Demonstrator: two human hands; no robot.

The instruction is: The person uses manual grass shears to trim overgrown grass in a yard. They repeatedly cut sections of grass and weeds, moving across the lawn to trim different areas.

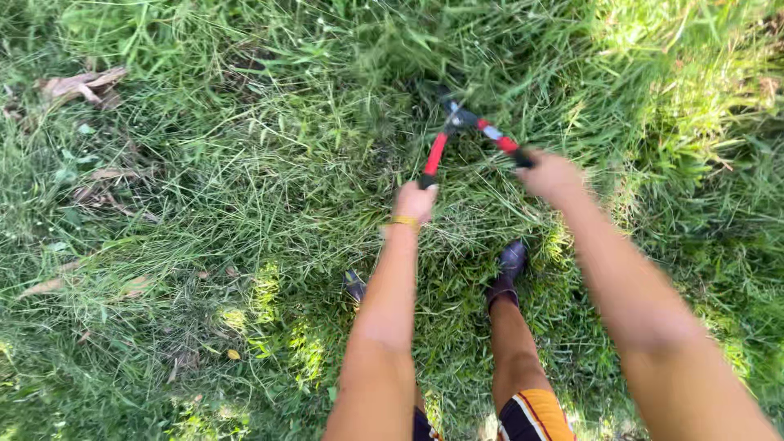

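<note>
Long, tangled green grass [204, 245] fills the whole view, patchy with sun at the right and along the bottom, with a few dry brown leaves [77, 86] lying at the upper left and more scattered through the left side.

The person stands in this grass and looks straight down. Both bare arms stretch forward from the bottom edge, nearly straight at the elbows, and draw towards each other as they go up the picture. The left hand [415, 201] is a closed fist, fingers wrapped tight around the end of the left handle of a pair of long-handled shears [461, 135]; a yellow band [403, 220] sits on that wrist. The right hand [551, 174] is blurred, but its fingers are also curled shut around the dark grip at the end of the right handle. It sits slightly higher in the view than the left hand.

The shears have red handles that spread apart in a V from the hands and meet at a dark pivot just above and between them. The blades beyond the pivot are buried in a thick, darker tuft of grass, so their position cannot be told.

Below the arms, two bare legs show, with dark shoes [508, 265] planted in the grass, the right foot plain, the left partly hidden behind the left forearm. Dark shorts with an orange panel [535, 415] show at the bottom edge.
</note>
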